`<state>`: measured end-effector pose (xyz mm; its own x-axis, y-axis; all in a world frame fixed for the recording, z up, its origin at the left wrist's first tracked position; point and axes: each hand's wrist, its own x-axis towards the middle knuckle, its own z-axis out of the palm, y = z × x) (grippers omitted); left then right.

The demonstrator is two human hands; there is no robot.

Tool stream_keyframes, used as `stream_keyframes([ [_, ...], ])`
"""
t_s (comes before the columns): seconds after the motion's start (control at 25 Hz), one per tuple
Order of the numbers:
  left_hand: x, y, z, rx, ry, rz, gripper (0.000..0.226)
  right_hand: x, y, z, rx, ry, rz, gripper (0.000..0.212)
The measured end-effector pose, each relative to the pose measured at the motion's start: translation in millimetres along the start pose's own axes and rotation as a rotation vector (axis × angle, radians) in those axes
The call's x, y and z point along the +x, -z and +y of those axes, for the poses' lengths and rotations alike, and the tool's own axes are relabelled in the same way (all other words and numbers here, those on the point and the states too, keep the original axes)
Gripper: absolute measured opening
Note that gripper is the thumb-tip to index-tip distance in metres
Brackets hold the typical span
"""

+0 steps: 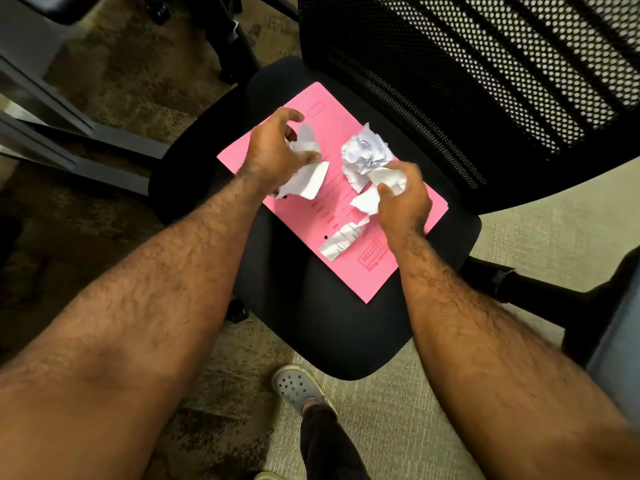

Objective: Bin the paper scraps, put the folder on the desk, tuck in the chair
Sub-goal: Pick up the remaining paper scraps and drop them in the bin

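Gathering scraps off pink card folder (349,271) on black chair seat (311,327).
Left hand (273,150) and right hand (403,199) each pinch white torn paper (313,181); loose crumpled strip (341,240) could slide off.

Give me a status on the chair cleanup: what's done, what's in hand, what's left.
Done: nothing visibly finished. In hand: the left hand grips torn paper scraps and the right hand grips more. Left: a crumpled paper ball and a printed scrap lie on the pink folder, which rests on the office chair seat. No bin is in view; folder and chair remain.
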<state>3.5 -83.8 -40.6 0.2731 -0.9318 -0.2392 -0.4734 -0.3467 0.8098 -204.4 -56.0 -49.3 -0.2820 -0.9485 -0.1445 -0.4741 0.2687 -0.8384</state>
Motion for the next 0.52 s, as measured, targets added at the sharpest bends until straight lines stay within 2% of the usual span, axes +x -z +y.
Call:
stream_keyframes([
  [0.12,-10.6,6.1,2.3,-0.249,0.160,0.070,0.050,0.7,0.8,-9.4,0.088,-0.181,0.075,0.038],
  [0.24,-21.4,2.8,-0.5,-0.441,0.268,0.071,0.041,0.1,3.4,-13.8,0.143,-0.311,0.022,0.038],
  [0.4,-37.1,-1.2,-2.8,-0.656,0.334,0.032,0.043,0.9,9.7,-26.8,0.227,-0.361,0.011,0.041],
  [0.52,-44.5,-1.8,-0.1,-0.715,0.339,0.018,0.044,1.4,17.5,-41.1,0.342,-0.372,0.019,0.040],
])
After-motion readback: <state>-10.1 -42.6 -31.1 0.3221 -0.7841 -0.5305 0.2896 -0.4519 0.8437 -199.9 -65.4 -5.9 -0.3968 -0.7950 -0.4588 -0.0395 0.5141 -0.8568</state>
